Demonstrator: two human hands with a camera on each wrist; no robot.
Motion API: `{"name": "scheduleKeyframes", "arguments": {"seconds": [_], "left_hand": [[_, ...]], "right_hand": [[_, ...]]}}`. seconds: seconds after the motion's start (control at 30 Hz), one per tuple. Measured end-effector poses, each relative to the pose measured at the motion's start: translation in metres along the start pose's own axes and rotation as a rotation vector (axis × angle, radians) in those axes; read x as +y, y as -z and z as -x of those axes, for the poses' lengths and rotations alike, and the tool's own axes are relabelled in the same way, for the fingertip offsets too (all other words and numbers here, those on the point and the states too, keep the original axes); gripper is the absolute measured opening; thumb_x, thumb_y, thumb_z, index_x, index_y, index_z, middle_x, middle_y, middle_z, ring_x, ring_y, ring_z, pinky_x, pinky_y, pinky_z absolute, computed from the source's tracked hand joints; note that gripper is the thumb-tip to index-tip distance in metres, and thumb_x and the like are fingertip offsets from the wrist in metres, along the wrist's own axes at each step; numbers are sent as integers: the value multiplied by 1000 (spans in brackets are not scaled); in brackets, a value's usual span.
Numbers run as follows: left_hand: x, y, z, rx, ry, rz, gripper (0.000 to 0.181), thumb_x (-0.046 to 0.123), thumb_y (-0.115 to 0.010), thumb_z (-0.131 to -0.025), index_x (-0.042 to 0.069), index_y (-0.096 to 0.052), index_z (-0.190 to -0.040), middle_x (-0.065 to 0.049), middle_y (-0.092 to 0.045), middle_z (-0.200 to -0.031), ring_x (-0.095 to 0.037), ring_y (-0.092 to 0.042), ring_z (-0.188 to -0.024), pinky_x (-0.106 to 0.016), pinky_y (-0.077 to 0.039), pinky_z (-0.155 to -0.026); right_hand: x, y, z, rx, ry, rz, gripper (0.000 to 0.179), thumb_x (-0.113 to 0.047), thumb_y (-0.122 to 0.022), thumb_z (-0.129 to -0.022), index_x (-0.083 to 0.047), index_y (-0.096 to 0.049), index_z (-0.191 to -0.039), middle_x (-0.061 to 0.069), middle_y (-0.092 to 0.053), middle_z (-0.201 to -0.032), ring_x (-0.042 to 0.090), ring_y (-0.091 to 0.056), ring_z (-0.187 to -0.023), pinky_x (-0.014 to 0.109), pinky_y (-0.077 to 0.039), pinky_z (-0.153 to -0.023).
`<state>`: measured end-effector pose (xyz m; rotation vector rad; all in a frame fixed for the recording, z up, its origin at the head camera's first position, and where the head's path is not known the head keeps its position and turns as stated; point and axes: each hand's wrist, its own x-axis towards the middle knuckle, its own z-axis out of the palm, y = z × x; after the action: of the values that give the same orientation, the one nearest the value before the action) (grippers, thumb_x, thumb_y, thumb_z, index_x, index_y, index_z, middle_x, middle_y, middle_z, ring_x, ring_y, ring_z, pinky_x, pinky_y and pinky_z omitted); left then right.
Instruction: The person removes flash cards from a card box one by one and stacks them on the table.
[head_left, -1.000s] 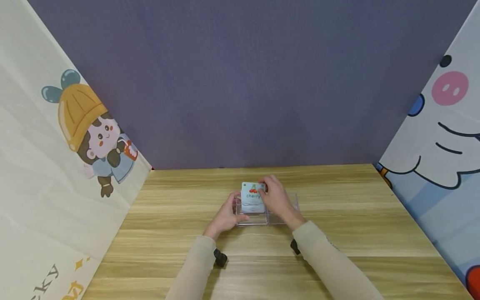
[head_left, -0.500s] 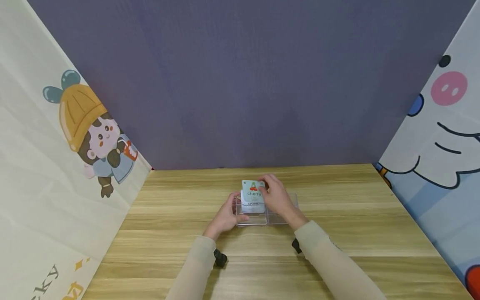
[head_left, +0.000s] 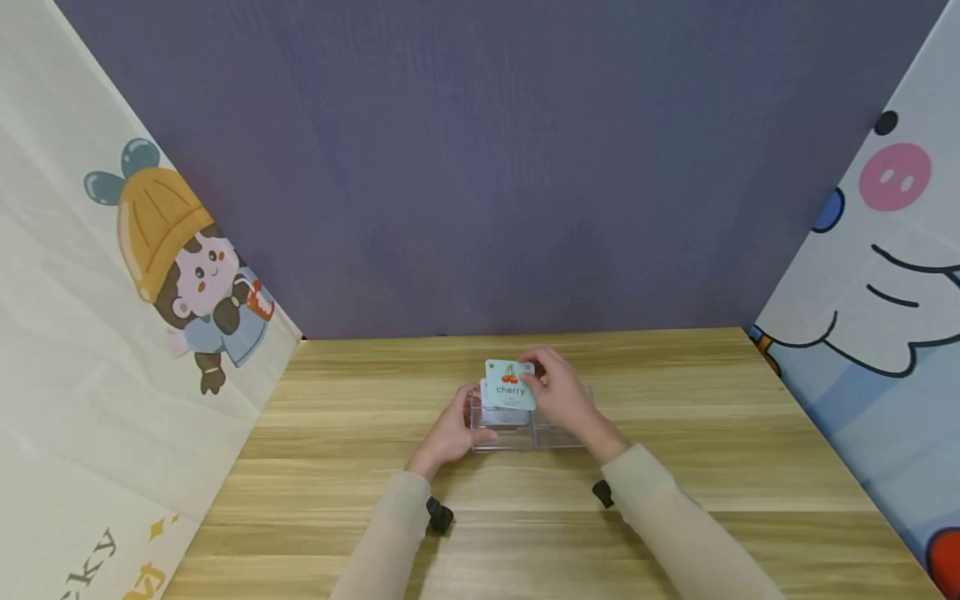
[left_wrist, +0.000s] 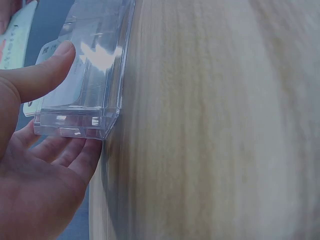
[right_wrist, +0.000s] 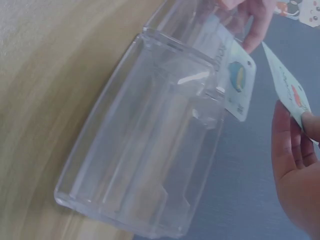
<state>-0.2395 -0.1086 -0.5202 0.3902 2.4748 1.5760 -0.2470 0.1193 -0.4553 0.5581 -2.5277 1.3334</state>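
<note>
My right hand (head_left: 564,398) pinches a pale square flash card (head_left: 504,399) by its right edge, thumb in front. It bears two cherries and the word "cherry". In the right wrist view this card hangs apart from the clear plastic box (right_wrist: 135,135). A second card (right_wrist: 239,80), lettered "soup", leans upright in the box's left compartment; whether more lie behind it I cannot tell. My left hand (head_left: 450,432) grips the box's left end. Its thumb (left_wrist: 47,75) lies over the front wall, and the other fingers curl behind and beneath the end.
The box stands on a wood-grain table (head_left: 360,400), and a divider splits it into two compartments. Its right compartment shows no card. A grey-blue panel (head_left: 517,167) rises behind the table, with printed cloths (head_left: 67,350) at the sides.
My right hand has drawn the cherry card up out of the box and a little toward the right, which uncovers the card behind. My left hand keeps its place on the box.
</note>
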Motion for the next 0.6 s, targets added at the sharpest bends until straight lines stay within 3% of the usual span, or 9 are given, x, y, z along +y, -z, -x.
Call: {"name": "scheduleKeyframes", "arguments": {"seconds": [0.27,0.6], "left_hand": [[0,1,0,-11,16,15,91,17,-86,-82,12,-33,-155,-10,-56,-125,-29,-57,-115,-50,-47,-103],[-1,1,-1,-8,7,25,92,13,-87,-80,11,-33,-154,-11,-56,-125,-29,-56,-113,-50,-46,-102]], "right_hand": [[-6,12,4,43,43,-43,24,0,-68,-95,-5,-67,-118,6,-61,-103,20,-58,-90,37,-54,-75],[-13,25,14,19,34,-110,21,-1,-69,-95,-7,-68,-115,7,-61,-104,21,-58,-84,30,-55,-56]]}}
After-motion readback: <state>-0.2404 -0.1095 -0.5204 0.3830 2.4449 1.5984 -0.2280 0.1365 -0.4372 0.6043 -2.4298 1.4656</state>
